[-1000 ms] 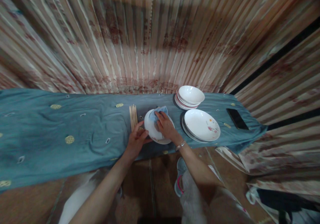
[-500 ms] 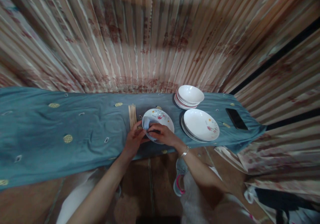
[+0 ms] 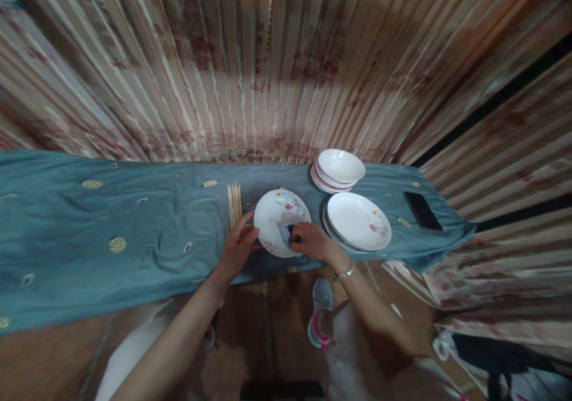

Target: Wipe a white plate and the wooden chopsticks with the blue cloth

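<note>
A white plate (image 3: 270,219) with a floral rim is in front of me, over the front part of the table. My left hand (image 3: 238,247) grips its left edge, the thumb on the rim. On the plate's right side my right hand (image 3: 309,240) is closed on a small blue-grey cloth (image 3: 288,233), which touches the plate's face. The fingers partly hide the cloth. Just left of the plate lie several wooden chopsticks (image 3: 234,203), close to my left fingertips. A stack of floral plates (image 3: 353,219) stands right of my right hand.
Behind the plate stack is a stack of white bowls (image 3: 340,167). A black phone (image 3: 422,210) lies farther right on the blue-green tablecloth (image 3: 161,234). Pleated curtains (image 3: 250,61) hang along the table's back edge and right side.
My right hand has moved with the cloth from the plate's left edge to its right side. The left hand keeps hold of the left rim, and more of the plate's face shows.
</note>
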The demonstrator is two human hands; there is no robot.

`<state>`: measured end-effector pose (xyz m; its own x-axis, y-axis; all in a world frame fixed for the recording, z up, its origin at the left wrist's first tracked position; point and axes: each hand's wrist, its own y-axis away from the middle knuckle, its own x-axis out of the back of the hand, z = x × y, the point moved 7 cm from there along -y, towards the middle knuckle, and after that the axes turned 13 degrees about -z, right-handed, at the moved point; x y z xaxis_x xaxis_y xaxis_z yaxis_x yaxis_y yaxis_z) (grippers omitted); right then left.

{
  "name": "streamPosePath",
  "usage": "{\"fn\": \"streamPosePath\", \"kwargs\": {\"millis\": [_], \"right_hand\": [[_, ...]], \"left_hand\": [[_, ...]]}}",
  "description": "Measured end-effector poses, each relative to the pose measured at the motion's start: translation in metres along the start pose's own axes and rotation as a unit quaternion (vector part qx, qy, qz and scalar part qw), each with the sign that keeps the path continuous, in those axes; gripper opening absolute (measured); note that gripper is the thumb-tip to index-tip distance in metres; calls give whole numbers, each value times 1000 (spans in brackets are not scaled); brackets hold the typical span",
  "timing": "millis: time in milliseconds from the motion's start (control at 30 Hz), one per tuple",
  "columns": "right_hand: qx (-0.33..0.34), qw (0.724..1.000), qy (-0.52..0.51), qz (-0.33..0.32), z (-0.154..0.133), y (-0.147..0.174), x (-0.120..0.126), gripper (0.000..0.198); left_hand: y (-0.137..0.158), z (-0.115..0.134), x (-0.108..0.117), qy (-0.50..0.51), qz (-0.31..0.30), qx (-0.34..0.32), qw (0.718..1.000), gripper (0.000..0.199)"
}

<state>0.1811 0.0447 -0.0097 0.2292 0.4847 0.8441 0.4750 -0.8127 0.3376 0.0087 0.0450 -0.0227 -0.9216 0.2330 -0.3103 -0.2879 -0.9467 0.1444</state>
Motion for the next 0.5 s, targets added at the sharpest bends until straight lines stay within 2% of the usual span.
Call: {"fn": "streamPosePath", "kwargs": {"millis": [133, 300, 500], "right_hand": [[-51, 995, 79, 42, 9, -5, 6, 13], [-71, 986, 90, 123, 19, -11, 12, 15], [-13, 980, 14, 198, 21, -22, 14, 13]], "left_hand": [[-1, 1, -2, -4, -9, -2, 1000, 61], [0, 2, -3, 2, -4, -2, 1000, 60], [0, 0, -3, 7, 2, -2, 1000, 60]]}}
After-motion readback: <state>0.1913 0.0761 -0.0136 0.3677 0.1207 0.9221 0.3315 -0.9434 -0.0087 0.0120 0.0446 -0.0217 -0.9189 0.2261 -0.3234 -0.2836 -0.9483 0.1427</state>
